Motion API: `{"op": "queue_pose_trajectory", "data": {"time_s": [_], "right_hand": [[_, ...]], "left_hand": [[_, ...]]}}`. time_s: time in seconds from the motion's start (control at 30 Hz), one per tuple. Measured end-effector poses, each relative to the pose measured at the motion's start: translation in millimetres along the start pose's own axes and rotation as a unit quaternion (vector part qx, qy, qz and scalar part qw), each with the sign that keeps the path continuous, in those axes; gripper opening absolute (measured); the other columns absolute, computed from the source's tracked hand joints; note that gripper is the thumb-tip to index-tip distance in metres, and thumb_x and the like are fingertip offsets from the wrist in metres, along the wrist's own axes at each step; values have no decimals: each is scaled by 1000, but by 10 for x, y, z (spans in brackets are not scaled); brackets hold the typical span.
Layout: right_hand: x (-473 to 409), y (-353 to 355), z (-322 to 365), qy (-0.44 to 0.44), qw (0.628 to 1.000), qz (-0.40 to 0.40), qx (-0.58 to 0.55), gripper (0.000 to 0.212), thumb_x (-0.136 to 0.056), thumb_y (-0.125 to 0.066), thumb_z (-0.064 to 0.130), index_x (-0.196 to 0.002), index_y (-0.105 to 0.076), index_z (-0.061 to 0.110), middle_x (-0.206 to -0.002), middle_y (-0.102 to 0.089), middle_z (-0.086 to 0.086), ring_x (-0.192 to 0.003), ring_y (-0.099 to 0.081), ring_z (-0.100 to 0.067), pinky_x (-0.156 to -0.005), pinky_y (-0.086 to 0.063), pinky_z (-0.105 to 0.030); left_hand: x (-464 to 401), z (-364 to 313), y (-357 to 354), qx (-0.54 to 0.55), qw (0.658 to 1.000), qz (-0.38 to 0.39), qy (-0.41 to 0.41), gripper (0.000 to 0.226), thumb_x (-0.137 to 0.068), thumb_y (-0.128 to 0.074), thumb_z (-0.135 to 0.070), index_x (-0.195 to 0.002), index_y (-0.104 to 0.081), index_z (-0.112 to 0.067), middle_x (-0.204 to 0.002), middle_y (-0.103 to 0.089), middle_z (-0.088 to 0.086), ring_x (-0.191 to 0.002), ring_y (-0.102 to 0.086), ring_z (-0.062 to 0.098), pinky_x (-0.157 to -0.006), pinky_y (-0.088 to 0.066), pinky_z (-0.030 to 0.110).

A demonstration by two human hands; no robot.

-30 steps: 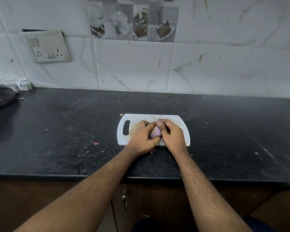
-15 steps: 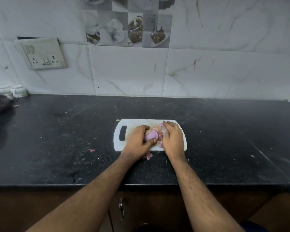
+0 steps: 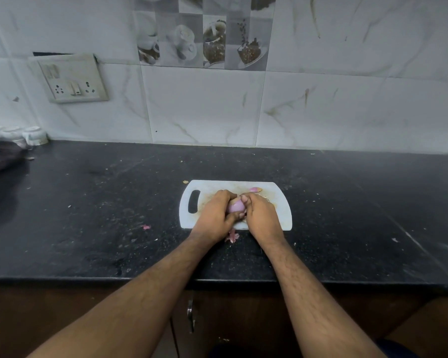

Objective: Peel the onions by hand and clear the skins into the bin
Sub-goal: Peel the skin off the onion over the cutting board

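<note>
A small pale purple onion (image 3: 235,207) is held between both hands over a white cutting board (image 3: 279,202) on the black counter. My left hand (image 3: 215,215) wraps around its left side. My right hand (image 3: 261,215) closes on its right side, thumb on the top of the onion. A pink piece of onion skin (image 3: 255,189) lies on the board behind my hands. More pink skin (image 3: 232,237) lies on the counter just in front of the board, between my wrists. A small pink scrap (image 3: 146,227) lies on the counter to the left. No bin is in view.
The black counter (image 3: 88,202) is speckled with crumbs. A dark bundle (image 3: 0,158) and small white cups (image 3: 34,135) sit at the far left by the tiled wall. A socket plate (image 3: 73,78) hangs on the wall. A cabinet handle (image 3: 190,315) shows below the counter edge.
The view has tilted up a little. My hands have turned the onion, and more of its smooth purple surface shows. A pink skin piece now lies on the board behind my hands.
</note>
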State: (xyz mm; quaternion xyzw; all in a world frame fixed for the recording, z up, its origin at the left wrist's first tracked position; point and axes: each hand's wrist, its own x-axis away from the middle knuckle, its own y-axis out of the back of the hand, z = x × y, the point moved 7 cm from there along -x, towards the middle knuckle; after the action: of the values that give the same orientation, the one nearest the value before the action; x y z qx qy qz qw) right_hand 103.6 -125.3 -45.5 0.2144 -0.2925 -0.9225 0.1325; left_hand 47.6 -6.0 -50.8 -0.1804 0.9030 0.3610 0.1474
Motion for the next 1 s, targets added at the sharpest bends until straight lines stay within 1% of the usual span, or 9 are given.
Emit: {"op": "queue_pose_trajectory", "data": {"time_s": [0.1, 0.27, 0.4, 0.5, 0.6, 0.73, 0.8, 0.9, 1.0], "right_hand": [[-9, -39, -40, -39, 999, 3, -13, 37, -105, -41, 27, -72, -54, 25, -75, -66, 9, -73, -61, -9, -69, -49, -35], [17, -36, -89, -148, 982, -19, -117, 47, -98, -38, 23, -62, -63, 40, -65, -68, 18, -68, -60, -7, -63, -42, -31], [-41, 1, -38, -89, 994, -33, -58, 27, -103, -38, 25, -92, -61, 15, -87, -67, -3, -86, -64, -25, -79, -54, -46], [-48, 51, -50, -70, 995, -53, -42, 25, -107, -37, 21, -101, -60, 12, -91, -66, -4, -80, -64, -22, -65, -56, -32], [-33, 113, -97, -83, 990, -79, -79, 28, -110, -38, 22, -114, -64, 12, -99, -67, -10, -70, -64, -23, -41, -39, -5], [4, 225, -111, -100, 984, -124, -77, 26, -110, -40, 19, -104, -64, 12, -83, -65, -8, -53, -55, -9, -38, -33, -5], [20, 279, -111, -92, 982, -153, -58, 24, -108, -44, 16, -102, -67, 13, -82, -64, 0, -58, -57, -7, -45, -36, -4], [13, 284, -146, -80, 979, -176, -59, 23, -105, -49, 15, -107, -72, 11, -96, -71, -2, -74, -64, -13, -53, -39, -2], [-18, 163, -131, -67, 984, -124, -110, 30, -105, -51, 31, -120, -69, 13, -115, -61, -3, -84, -69, -19, -51, -50, -11]], "left_hand": [[6, -34, 10, -1, 1000, -6, 1, 30, -93, -71, -24, -117, -58, -12, -105, -61, -3, -89, -57, 12, -77, -40, 22], [4, 1, -21, 25, 1000, 6, 5, 24, -93, -69, -27, -109, -54, -19, -92, -65, 4, -73, -63, 18, -72, -54, 39], [6, 83, 2, 55, 998, 1, 14, 33, -89, -77, -21, -116, -58, -13, -104, -66, -5, -94, -61, 11, -84, -49, 25], [15, 130, 29, 94, 995, -7, 30, 29, -91, -75, -18, -113, -57, -15, -101, -68, -7, -95, -63, 7, -85, -54, 27], [2, 137, 32, 105, 994, -5, 33, 27, -96, -70, -22, -117, -55, -15, -107, -69, -2, -100, -66, 15, -88, -55, 32], [11, 124, 63, 107, 993, -12, 47, 26, -100, -63, -30, -117, -50, -16, -105, -65, -4, -96, -64, 12, -80, -51, 23], [19, 128, 70, 112, 992, -16, 59, 26, -101, -62, -33, -116, -48, -17, -104, -65, -4, -95, -64, 12, -78, -50, 22], [18, 124, 59, 98, 993, -18, 60, 29, -103, -58, -32, -124, -44, -17, -111, -64, -2, -101, -64, 16, -84, -51, 26], [10, 107, 75, 99, 993, -16, 54, 49, -105, -54, -30, -150, -36, -22, -128, -60, 0, -115, -60, 14, -101, -46, 27]]}}
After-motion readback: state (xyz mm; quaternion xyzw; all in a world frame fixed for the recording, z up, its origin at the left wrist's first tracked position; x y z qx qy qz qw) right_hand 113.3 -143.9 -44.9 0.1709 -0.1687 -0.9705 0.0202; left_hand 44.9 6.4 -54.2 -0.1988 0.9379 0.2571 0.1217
